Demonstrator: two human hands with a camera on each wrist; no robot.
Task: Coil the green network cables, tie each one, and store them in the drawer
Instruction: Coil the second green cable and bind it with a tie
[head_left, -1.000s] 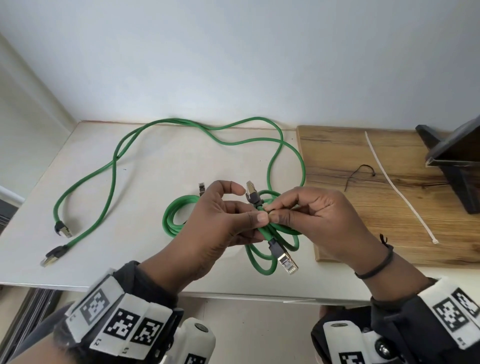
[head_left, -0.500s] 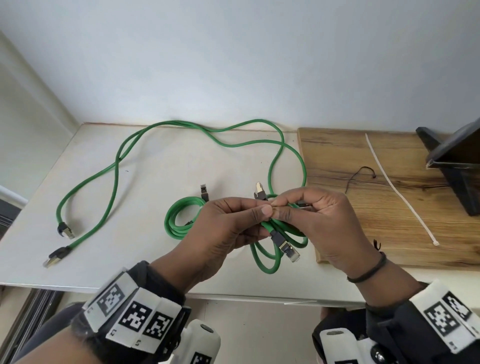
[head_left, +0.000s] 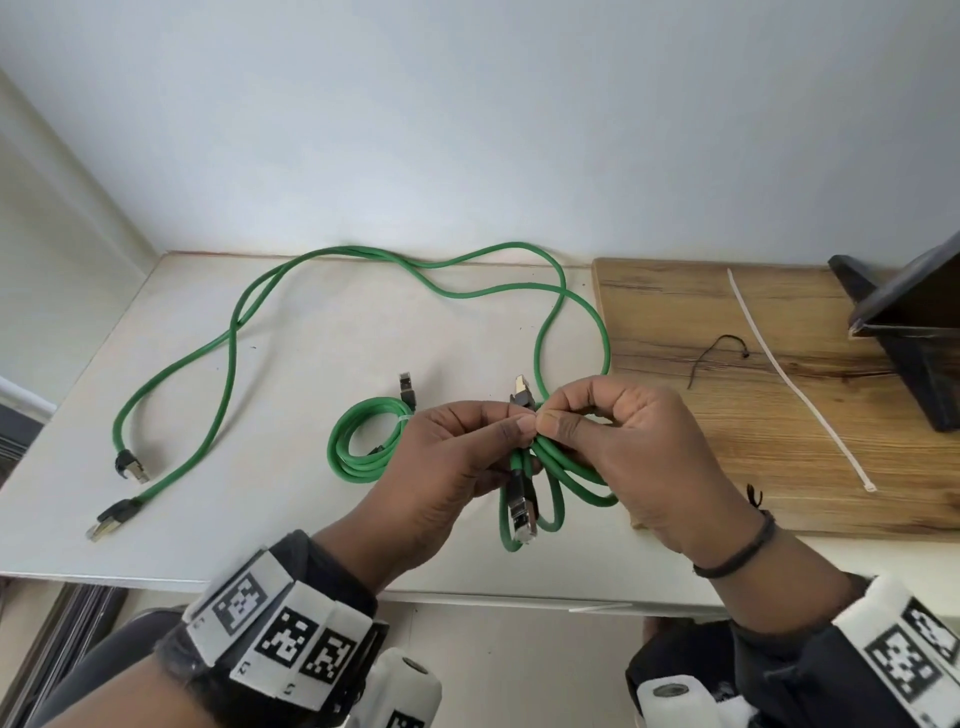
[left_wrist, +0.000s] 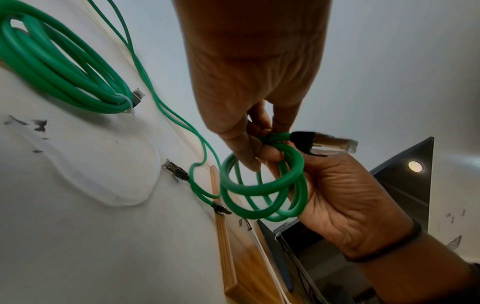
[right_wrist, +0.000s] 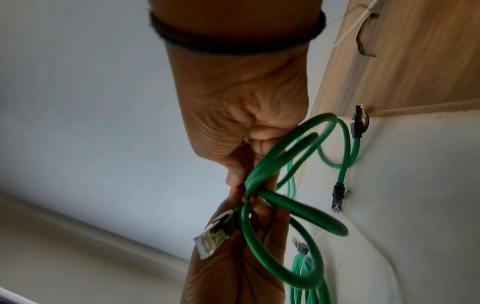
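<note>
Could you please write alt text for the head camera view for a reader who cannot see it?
Two hands, left hand and right hand, pinch a small coiled green cable above a white table. A tied green coil and a loose green cable lie to the left; a white zip tie rests on a wooden board.

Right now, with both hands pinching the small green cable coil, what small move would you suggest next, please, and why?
Probably keep the left hand gripping the small green cable coil and send the right hand to the long white zip tie on the wooden board; no tie is visible on this coil.
</note>
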